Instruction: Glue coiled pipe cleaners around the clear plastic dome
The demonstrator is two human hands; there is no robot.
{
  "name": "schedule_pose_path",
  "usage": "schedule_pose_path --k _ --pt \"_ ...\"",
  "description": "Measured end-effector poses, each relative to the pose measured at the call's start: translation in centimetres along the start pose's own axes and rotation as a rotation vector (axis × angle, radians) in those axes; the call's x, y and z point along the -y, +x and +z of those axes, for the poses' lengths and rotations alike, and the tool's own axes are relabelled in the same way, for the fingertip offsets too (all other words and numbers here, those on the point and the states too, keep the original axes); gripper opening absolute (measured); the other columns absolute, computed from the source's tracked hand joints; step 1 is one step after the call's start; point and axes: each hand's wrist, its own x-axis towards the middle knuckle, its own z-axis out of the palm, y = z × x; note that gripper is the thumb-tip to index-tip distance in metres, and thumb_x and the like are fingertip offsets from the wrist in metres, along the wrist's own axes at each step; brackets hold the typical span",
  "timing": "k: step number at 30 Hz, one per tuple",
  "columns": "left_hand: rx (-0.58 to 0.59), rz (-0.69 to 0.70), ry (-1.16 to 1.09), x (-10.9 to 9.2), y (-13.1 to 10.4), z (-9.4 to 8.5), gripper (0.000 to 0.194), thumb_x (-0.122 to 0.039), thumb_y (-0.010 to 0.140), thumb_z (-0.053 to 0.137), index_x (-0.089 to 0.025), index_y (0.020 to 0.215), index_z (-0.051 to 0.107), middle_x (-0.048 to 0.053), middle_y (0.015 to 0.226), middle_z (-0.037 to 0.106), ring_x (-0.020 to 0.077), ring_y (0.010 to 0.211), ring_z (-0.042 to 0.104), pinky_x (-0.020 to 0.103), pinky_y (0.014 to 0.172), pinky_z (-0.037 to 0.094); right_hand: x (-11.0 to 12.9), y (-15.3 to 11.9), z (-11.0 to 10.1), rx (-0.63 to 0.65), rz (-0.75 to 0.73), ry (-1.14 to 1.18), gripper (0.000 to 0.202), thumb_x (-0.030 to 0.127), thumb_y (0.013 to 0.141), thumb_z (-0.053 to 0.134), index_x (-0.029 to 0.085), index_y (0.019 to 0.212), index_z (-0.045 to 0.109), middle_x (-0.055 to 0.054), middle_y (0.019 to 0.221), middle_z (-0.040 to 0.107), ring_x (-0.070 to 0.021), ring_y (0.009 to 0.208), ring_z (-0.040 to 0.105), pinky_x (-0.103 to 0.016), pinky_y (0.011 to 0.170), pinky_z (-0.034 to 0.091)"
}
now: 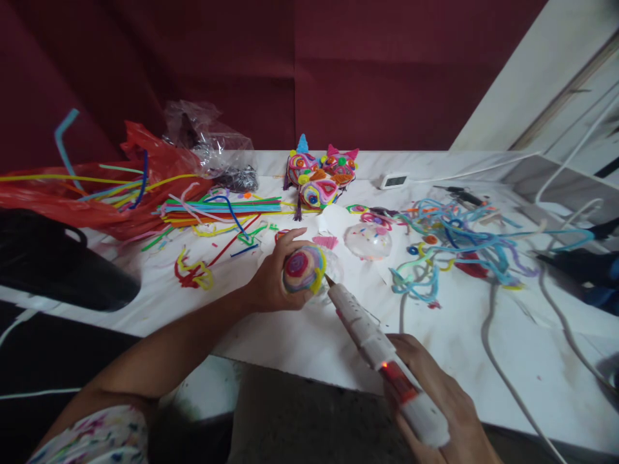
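My left hand (271, 278) is wrapped round a ball (305, 269) covered in coils of coloured pipe cleaner, with a yellow strip along its right edge. A clear plastic shell shows behind that edge. In my right hand (435, 393) is a white hot glue gun (367, 332) with a red light lit on its body. The gun's nozzle points up and left, right beside the yellow strip; whether it touches cannot be made out. Just beyond the ball, a clear dome (368, 241) with coloured specks and a pink piece (325, 241) lie on the white table (290, 335).
Decorated balls (319, 177) with ears stand at the back. Tangled blue pipe cleaners (449, 238) lie to the right, near cables (488, 322). At left are a pipe cleaner bundle (222, 207), a red plastic bag (164, 154) and a black container (62, 258). A small white display (394, 181) sits behind.
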Motion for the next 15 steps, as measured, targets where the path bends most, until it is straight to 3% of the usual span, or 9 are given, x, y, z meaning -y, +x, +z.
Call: schedule_pose_path --k 7,12,15 --pt "-0.014 0.026 0.023 0.0 -0.1 0.0 0.083 -0.031 0.054 0.068 -0.024 0.126 0.028 0.012 0.13 0.039 0.0243 0.108 0.054 0.037 0.091 0.044 -1.3 0.0 0.3 -0.032 -0.071 -0.068 0.046 0.034 0.126 0.055 0.033 0.173 0.058 -0.011 0.14 0.087 -0.0298 0.108 0.093 -0.034 0.087 0.078" --pt "0.021 0.1 0.087 0.0 -0.1 0.0 0.074 -0.034 0.057 0.066 -0.019 0.123 0.034 0.012 0.123 0.046 0.0237 0.106 0.055 0.038 0.092 0.043 -2.1 -0.4 0.4 0.004 -0.073 -0.072 0.048 0.025 0.123 0.054 0.032 0.171 0.054 -0.01 0.133 0.086 -0.0271 0.105 0.092 -0.03 0.087 0.077" --pt "0.028 0.108 0.105 0.1 -0.2 -0.1 0.078 -0.033 0.057 0.066 -0.019 0.125 0.031 0.013 0.129 0.04 0.0242 0.109 0.054 0.038 0.092 0.044 -2.6 -0.7 0.4 0.006 -0.064 -0.1 0.047 0.027 0.121 0.056 0.03 0.168 0.056 -0.011 0.134 0.086 -0.0277 0.106 0.092 -0.03 0.089 0.076"
